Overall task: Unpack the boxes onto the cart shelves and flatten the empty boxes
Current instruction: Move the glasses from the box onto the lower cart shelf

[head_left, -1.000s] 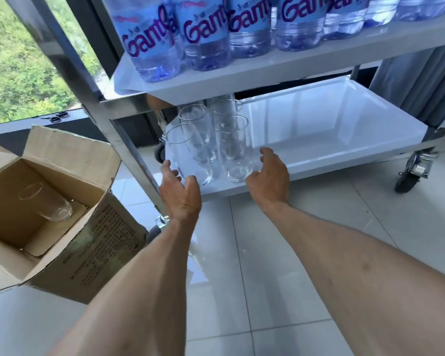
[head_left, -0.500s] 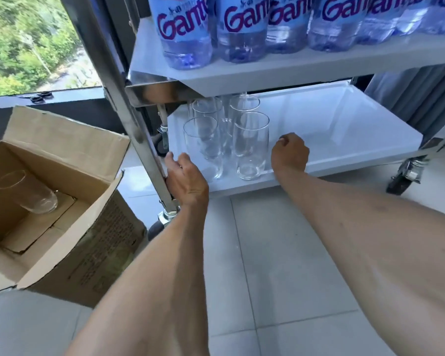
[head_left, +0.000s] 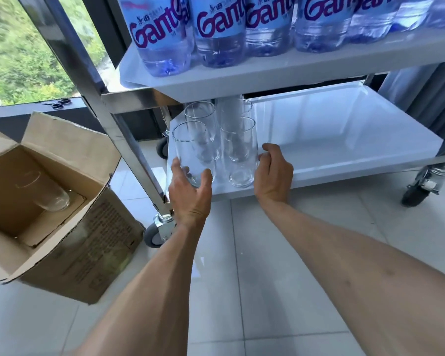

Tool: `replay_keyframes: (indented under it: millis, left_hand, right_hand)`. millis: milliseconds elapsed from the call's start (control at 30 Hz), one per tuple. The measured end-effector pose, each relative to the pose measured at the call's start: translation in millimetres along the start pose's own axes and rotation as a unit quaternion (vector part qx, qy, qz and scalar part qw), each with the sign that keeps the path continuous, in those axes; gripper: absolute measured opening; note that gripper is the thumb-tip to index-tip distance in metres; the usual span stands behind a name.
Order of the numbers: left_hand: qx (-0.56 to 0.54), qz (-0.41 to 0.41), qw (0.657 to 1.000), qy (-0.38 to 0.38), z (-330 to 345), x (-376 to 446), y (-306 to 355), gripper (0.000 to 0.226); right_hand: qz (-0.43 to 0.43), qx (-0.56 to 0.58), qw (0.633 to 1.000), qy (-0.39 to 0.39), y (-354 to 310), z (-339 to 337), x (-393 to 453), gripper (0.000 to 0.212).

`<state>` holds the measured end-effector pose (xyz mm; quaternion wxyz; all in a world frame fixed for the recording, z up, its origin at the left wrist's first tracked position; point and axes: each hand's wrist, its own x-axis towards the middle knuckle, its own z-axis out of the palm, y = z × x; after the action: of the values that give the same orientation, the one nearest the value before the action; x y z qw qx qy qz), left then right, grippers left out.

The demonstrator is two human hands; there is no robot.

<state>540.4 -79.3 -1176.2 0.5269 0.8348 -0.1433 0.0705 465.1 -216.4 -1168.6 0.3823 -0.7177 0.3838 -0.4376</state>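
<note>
My left hand [head_left: 190, 196] grips the base of the front-left glass [head_left: 192, 152], thumb and fingers curled round it, on the cart's lower shelf [head_left: 344, 160]. My right hand [head_left: 274, 173] has its fingers curled against the side of the front-right glass [head_left: 239, 152]; can't tell if it's a real grip or just touch. Two more glasses [head_left: 216, 116] stand upright right behind, all four clustered at the shelf's front-left corner. Upper shelf [head_left: 267, 78] carries a row of water bottles [head_left: 219, 29]. Open cardboard box [head_left: 70, 227] on the floor left of the cart, one glass [head_left: 45, 194] lying tilted inside.
</note>
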Motion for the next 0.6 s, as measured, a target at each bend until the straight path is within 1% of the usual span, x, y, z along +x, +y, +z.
replay_keyframes:
  millis: [133, 200, 300, 400, 500, 600]
  left_hand:
    - [0.015, 0.003, 1.0, 0.0, -0.7, -2.3, 3.4, 0.073]
    - [0.013, 0.004, 1.0, -0.007, -1.6, -3.6, 5.1, 0.071]
    - [0.017, 0.014, 1.0, -0.022, -0.8, -5.6, 9.0, 0.068]
    - [0.009, -0.002, 1.0, -0.021, 1.2, -6.0, 10.7, 0.069]
    - [-0.007, -0.016, 1.0, -0.022, 4.8, -7.2, 10.1, 0.069]
    - [-0.008, -0.017, 1.0, -0.018, 5.6, -7.4, 9.3, 0.07]
  right_hand:
    - [-0.038, -0.012, 0.999, -0.03, 7.7, -5.9, -8.9, 0.051]
    - [-0.058, -0.005, 0.997, -0.059, 8.1, -6.8, -14.5, 0.055]
    - [-0.076, -0.001, 0.992, -0.1, 8.1, -7.2, -21.9, 0.067]
    - [-0.091, -0.043, 0.987, -0.123, 10.2, -10.1, -24.1, 0.078]
    - [-0.099, -0.071, 0.984, -0.13, 6.9, -13.2, -21.4, 0.081]
    - [-0.091, -0.072, 0.986, -0.122, 0.5, -13.4, -22.9, 0.08]
